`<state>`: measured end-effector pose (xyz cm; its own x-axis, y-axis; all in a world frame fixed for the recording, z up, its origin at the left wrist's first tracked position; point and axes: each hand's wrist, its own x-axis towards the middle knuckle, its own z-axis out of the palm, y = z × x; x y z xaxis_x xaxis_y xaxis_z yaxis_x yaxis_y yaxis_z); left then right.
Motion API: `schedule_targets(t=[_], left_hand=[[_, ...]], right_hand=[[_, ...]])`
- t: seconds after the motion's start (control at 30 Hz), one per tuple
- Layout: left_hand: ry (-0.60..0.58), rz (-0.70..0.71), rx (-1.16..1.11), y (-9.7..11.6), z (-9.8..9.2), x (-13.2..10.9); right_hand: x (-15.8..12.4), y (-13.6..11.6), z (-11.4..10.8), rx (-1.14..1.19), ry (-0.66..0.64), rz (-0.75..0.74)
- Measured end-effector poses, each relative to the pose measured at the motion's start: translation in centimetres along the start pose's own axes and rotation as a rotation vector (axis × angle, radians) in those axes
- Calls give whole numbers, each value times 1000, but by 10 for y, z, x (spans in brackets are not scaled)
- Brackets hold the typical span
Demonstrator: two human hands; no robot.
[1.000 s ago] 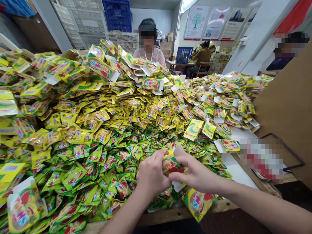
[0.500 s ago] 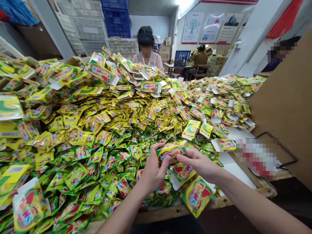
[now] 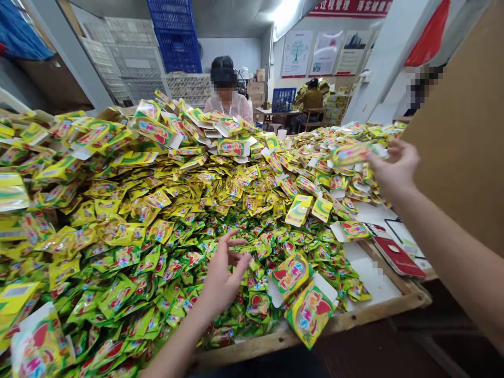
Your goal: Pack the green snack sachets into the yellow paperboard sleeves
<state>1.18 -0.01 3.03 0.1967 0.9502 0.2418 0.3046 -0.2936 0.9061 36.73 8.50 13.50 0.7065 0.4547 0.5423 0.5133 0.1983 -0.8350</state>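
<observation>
Holding a yellow-green sachet card [image 3: 354, 155] by one end, the person's right hand [image 3: 394, 170] rises over the far right of a heaped mound of foil snack sachets [image 3: 157, 236] on a wooden tabletop [image 3: 315, 329], its grip pinching the card between thumb and fingers. The left hand [image 3: 222, 278] hangs empty above the near side of the mound, its grip spread with fingers well apart. Two carded sachets [image 3: 301, 294] lie just beside it, near the tabletop's front edge. A sheet of brown cardboard [image 3: 460, 131] stands at right. Across the mound, a co-worker [image 3: 227, 100] sits before stacked blue crates [image 3: 177, 37].
</observation>
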Motion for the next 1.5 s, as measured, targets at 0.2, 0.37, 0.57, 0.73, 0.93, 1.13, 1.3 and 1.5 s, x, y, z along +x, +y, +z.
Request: schedule_targets(t=[0.2,0.37,0.57,0.73,0.93,1.13,1.3,1.5], left_hand=[[35,72,351,-2,-11,47],[-38,114,590,-18,25,122],[1,122,648,-32,47,157],[58,85,541,-19,24,144],[-67,-41,0,12,9,85],[-40,-216,-546,19,37,44],[55,-149,-404,14,52,33],[-61,-68,-239,14,70,30]], right_hand=[[-43,8,38,-313,-717,-450],[-140,25,98,-363,-1254,-504],[-149,40,110,-336,-1213,-394],[-138,31,87,-149,-1027,-166],[-145,6,52,172,-991,195],[-184,-17,35,573,-1170,653],[-202,-21,20,708,-1079,852],[-213,-7,-3,700,-812,814]])
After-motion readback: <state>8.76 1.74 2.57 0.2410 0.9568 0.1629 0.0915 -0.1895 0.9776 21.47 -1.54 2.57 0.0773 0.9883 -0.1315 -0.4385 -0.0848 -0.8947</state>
